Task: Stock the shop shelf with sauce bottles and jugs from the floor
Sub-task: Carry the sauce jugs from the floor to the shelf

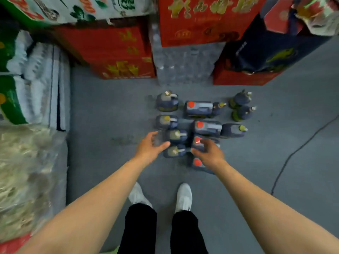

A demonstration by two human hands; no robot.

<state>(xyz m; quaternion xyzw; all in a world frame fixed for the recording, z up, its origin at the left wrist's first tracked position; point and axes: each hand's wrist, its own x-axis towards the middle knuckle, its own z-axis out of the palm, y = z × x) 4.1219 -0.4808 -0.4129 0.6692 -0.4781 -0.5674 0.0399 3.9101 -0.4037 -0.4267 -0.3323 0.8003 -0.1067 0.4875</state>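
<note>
A cluster of dark plastic sauce jugs with moulded grey handles (200, 125) stands on the grey concrete floor (110, 110) at about twelve o'clock from the person's white shoes (184, 197); some carry red round caps, others yellowish ones, and two smaller dark bottles with green labels (241, 107) sit apart at two o'clock of the group; the left hand (149, 147) hangs over the near-left edge of the cluster, fingers (163, 144) spread wide and holding nothing; the right hand (208, 152) hovers at the near-right, over a red-capped jug (197, 141), its fingers loosely curled, and the blur makes it hard to say whether they touch the handle, though no grip looks closed; full jugs like these are likely heavy and rigid, their smooth walls slippery, so the moulded handle on top is the place to hook the fingers, one jug per hand, lifted straight up so neighbours packed close beside it do not topple; red printed cardboard boxes (113, 52) and a shrink-wrapped pack of clear water bottles (183, 63) stand at twelve o'clock beyond; a black cable (293, 153) trails at three o'clock.
</note>
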